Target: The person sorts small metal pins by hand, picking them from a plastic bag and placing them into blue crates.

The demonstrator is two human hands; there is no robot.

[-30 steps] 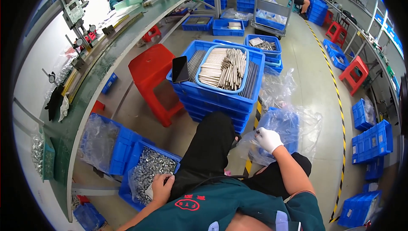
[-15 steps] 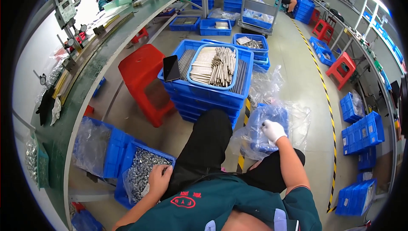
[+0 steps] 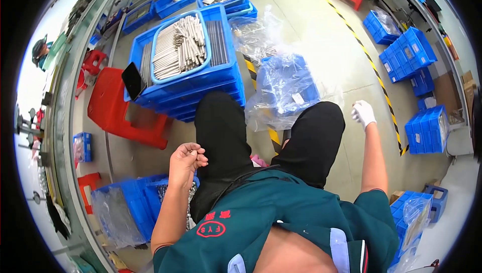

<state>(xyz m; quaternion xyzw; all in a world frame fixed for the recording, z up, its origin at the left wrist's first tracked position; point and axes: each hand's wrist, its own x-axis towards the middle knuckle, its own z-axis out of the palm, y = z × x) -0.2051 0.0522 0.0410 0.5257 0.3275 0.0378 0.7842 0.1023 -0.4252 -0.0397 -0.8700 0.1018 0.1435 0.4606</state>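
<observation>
My left hand point(image 3: 187, 163), bare, is raised beside my left thigh, above a blue bin of small metal parts point(image 3: 192, 195). Its fingers curl in against the thumb; whatever may be between them is too small to make out. My right hand point(image 3: 363, 113) wears a white glove and hangs over the floor, right of my right knee. Its fingers are loosely bent and apart, with nothing visible in them. In front of my knees a blue crate point(image 3: 307, 89) stands on the floor, with a clear plastic bag point(image 3: 271, 103) draped over it.
Stacked blue crates point(image 3: 188, 99) hold a light-blue-rimmed basket point(image 3: 155, 47) of metal rods point(image 3: 175, 47), with a black phone point(image 3: 133, 81) at the corner. A red stool point(image 3: 108, 99) stands left of them. More blue crates point(image 3: 409, 54) line the right, beyond black-and-yellow floor tape point(image 3: 374, 67).
My right hand has moved right, away from the plastic-lined crate. My left hand has lifted off the bin of metal parts, fingers curled. The view has swung right and downward.
</observation>
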